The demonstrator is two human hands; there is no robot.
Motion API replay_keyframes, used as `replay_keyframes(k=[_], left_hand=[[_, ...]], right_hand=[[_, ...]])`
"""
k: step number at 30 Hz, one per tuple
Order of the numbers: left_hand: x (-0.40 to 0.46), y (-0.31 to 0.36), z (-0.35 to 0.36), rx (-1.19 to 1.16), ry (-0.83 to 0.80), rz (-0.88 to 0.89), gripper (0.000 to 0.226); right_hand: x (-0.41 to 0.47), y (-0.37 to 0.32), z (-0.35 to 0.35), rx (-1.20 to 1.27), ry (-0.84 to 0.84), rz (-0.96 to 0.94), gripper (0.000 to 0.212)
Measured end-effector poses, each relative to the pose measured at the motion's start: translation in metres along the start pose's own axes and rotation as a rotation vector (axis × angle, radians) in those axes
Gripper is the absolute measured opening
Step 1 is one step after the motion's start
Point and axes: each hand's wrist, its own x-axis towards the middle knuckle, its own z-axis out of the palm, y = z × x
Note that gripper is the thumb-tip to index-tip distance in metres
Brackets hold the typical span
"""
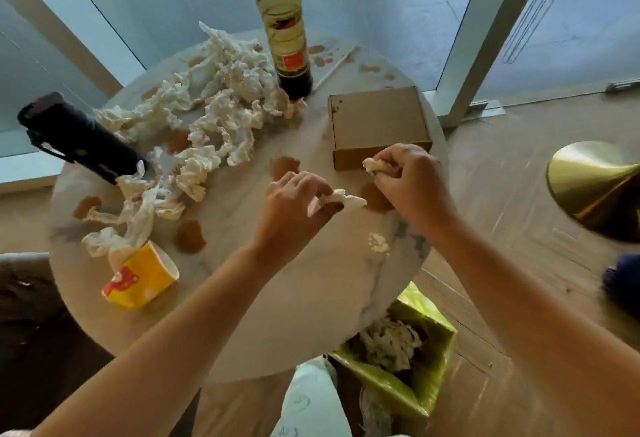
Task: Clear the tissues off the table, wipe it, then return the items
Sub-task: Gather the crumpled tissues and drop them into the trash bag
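A round pale table (pixel 304 315) carries brown spills and a heap of crumpled white tissues (pixel 221 104) across its far left half. My left hand (pixel 298 201) pinches one stained tissue (pixel 341 199) just above the table's middle. My right hand (pixel 408 177) grips another crumpled tissue (pixel 375 164) beside the cardboard box (pixel 379 125). A small tissue scrap (pixel 378 242) lies near the table's right edge. Also on the table are a sauce bottle (pixel 285 31), a tipped yellow paper cup (pixel 142 275) and a folded dark umbrella (pixel 79 138).
A bin lined with a yellow-green bag (pixel 436 329) stands on the floor under the table's near right edge, with tissues inside. A thin white stick (pixel 334 67) lies by the bottle. A brass-coloured base (pixel 595 187) sits on the wooden floor at right. Glass walls stand behind the table.
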Motion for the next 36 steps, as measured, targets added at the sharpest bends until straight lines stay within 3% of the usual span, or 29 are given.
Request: replay_keyframes(k=[6, 12, 17, 25, 36], left_hand=[[-0.089, 0.075, 0.049, -0.175, -0.229, 0.035, 0.022], [-0.14, 0.102, 0.096, -0.086, -0.507, 0.069, 0.02], [-0.158, 0.106, 0.1, -0.044, -0.54, -0.003, 0.029], [-0.144, 0.112, 0.066, -0.053, -0.377, -0.071, 0.021], [-0.06, 0.063, -0.011, 0.031, -0.099, -0.123, 0.019]], right_hand=[[-0.139, 0.053, -0.019, 0.049, -0.031, 0.299, 0.008], [-0.235, 0.102, 0.001, -0.012, -0.235, 0.612, 0.016], [-0.265, 0.117, -0.003, 0.014, -0.371, 0.752, 0.035], [-0.24, 0.1, -0.037, 0.011, -0.231, 0.577, 0.029], [-0.074, 0.011, -0.053, 0.028, -0.004, 0.069, 0.024]])
